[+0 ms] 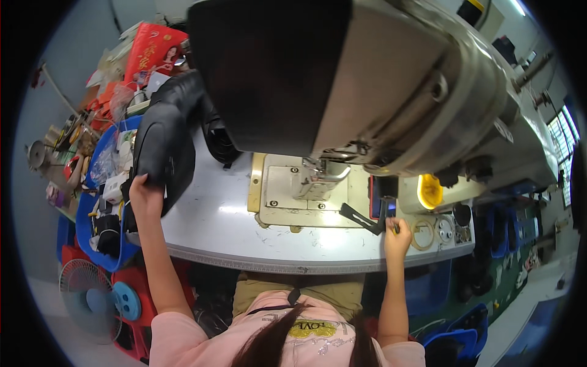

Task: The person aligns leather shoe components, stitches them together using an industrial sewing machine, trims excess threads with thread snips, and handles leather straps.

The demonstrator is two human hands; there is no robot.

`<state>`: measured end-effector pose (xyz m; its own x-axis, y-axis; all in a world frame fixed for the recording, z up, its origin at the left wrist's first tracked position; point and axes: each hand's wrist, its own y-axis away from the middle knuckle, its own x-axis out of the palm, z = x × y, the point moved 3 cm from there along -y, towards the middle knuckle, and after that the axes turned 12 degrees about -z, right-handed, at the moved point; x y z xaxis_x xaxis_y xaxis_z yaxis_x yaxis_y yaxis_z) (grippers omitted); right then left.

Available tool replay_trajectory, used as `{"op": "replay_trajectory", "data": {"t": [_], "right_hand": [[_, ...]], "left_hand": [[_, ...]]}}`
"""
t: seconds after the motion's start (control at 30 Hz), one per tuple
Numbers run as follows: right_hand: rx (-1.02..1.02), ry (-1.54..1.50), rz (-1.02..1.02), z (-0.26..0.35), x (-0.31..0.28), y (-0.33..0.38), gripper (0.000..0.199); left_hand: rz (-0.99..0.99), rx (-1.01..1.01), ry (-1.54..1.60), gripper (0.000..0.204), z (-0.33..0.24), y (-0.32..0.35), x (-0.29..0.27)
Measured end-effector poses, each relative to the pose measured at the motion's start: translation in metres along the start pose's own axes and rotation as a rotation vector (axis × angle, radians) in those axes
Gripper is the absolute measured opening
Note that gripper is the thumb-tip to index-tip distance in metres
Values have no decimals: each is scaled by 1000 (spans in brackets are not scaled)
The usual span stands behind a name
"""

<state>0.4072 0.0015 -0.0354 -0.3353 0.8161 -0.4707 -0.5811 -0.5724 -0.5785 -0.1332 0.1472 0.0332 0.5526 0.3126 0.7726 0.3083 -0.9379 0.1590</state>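
At the left of the table, my left hand (147, 194) is closed on the lower edge of a shiny black leather-like piece (160, 137), curved and partly blurred; more black pieces lie against it. On the right, my right hand (398, 237) is closed around a small tool with black and yellow parts, mostly hidden by the fingers. Beside those fingers is a black V-shaped strip (365, 220); whether the hand also grips it I cannot tell. The industrial sewing machine (385, 92) stands between my hands, its presser foot area (321, 178) above a cream plate (281, 211).
A blue bin (110, 260) full of odds and ends stands left of the table, with a fan (92, 300) below it. Cluttered shelves (70, 153) line the left wall. Bobbins and rings (445, 229) lie at the table's right end, near a yellow-rimmed opening (430, 191).
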Motion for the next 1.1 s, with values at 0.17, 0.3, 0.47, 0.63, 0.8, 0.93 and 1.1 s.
{"op": "replay_trajectory", "data": {"t": [0.17,0.3,0.47,0.63,0.8,0.93,1.1], "right_hand": [[-13,175,-5,18,8,-16,19],[289,321,189,8,-7,-8,32],[265,341,140,0,3,9,30],[220,15,10,-9,-1,14,17],[25,-220,-162,52,-42,6,17],[147,-410,-87,83,-53,9,18],[-704,-287,-72,143,-60,45,24]], "left_hand": [[-46,-33,86,39,27,72,3],[98,-1,-12,42,48,113,8],[62,-271,26,41,89,139,38],[75,-346,-279,26,124,161,56],[36,-437,-416,23,153,175,65],[111,-382,-460,22,170,173,68],[20,-276,-520,26,178,186,80]]}}
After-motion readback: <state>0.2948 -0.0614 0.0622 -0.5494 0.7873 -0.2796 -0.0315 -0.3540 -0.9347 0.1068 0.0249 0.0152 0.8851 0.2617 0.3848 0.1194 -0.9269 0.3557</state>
